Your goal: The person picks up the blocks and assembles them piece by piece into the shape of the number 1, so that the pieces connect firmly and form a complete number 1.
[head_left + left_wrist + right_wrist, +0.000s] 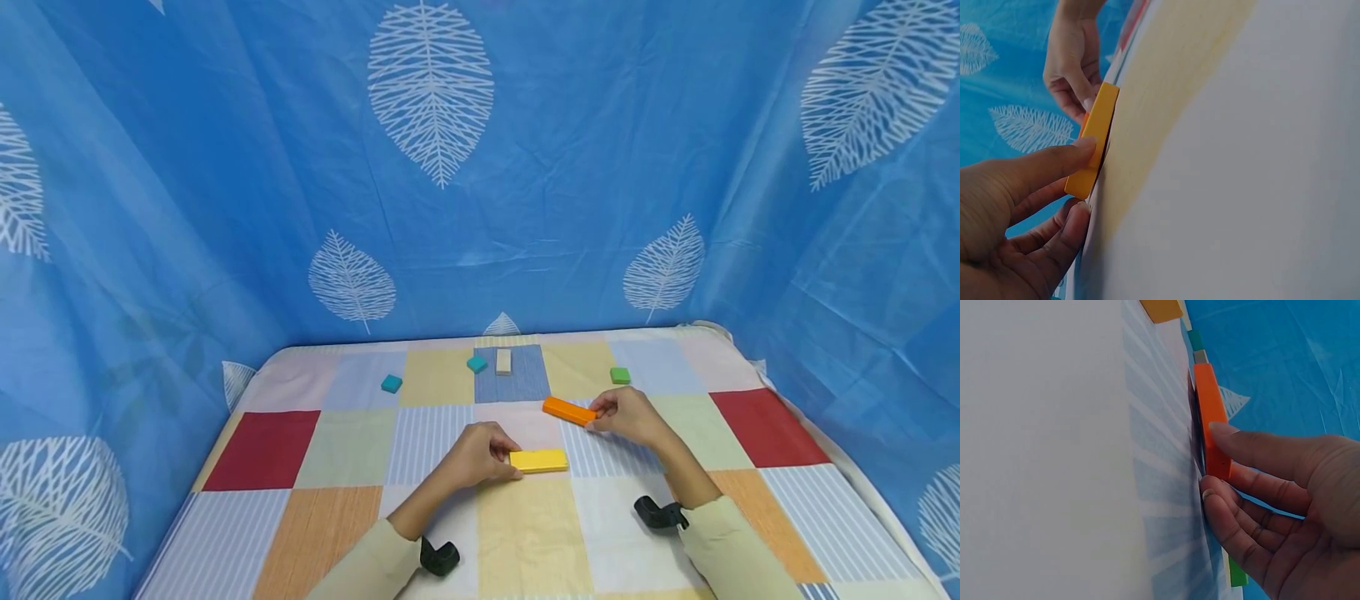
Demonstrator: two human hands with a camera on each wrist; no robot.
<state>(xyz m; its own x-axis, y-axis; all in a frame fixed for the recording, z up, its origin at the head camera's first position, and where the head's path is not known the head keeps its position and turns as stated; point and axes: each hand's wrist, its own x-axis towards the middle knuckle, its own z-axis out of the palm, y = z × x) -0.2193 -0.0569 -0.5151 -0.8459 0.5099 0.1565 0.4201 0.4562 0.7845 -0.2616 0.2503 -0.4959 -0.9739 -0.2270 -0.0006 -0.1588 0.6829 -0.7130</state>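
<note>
Nearest to the camera, two cream sleeves come in from the bottom edge, and each wrist carries a small black mount. The left hand [480, 454] rests on the table [525, 542], which is covered with a patchwork cloth. Its thumb and fingers pinch the left end of the yellow block [538, 461], which lies flat on the cloth near the middle. In the left wrist view the thumb lies on the upper face of the block and the other fingers curl below the near end.

A little farther and to the right, the right hand [626, 414] pinches the right end of the orange block [568, 410]. This block also lies on the cloth, turned at a slight angle, just beyond the yellow one and apart from it.

Farther back, near the far edge of the table, lie a green block [619, 375], a pale wooden block [503, 361] and two teal blocks [477, 364] [391, 383]. Behind the table hangs a blue curtain [225, 167] with white leaf prints.
</note>
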